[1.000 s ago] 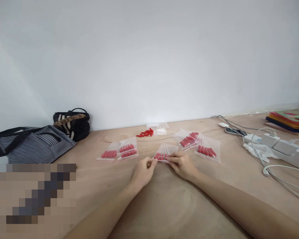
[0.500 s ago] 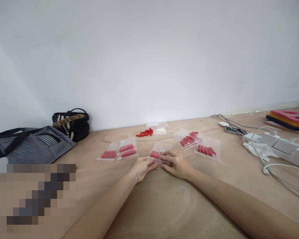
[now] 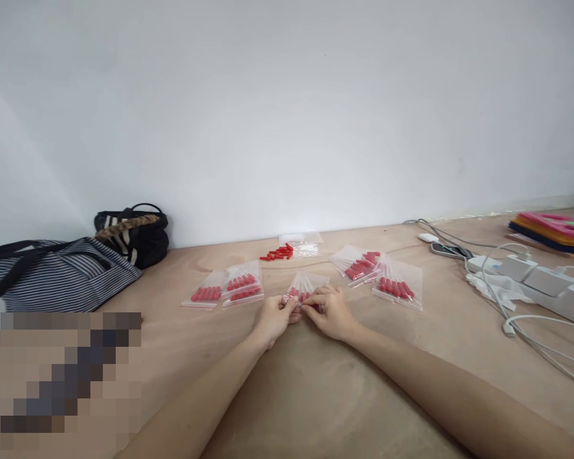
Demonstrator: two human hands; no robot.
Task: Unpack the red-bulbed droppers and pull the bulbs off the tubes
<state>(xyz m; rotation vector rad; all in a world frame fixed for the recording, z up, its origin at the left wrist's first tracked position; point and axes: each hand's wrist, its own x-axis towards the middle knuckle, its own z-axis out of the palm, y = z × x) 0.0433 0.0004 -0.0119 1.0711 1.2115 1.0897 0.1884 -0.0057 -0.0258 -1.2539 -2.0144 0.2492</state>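
Note:
A clear zip bag (image 3: 307, 280) lies in front of me, with red-tipped white sticks fanned inside it and the red ends toward me. My left hand (image 3: 274, 317) pinches the near edge of this bag at its left. At the right part of the same edge, my right hand (image 3: 332, 312) has thumb and fingers closed on the bag. My fingers hide most of the seal. Behind it lie a small pile of loose red caps (image 3: 278, 253) and a clear packet of white sticks (image 3: 306, 247).
Filled zip bags lie at left (image 3: 205, 293) and right (image 3: 397, 287). A striped bag (image 3: 71, 274) and a black bag (image 3: 148, 236) stand far left. White chargers (image 3: 545, 280), a cable (image 3: 509, 328), a dark phone-like device (image 3: 452, 250) and stacked coloured sheets (image 3: 555, 231) occupy the right.
My right hand has shifted left and its fingers have drawn together at the bag's edge. My left hand has turned, thumb now pinching the edge close to the right fingers.

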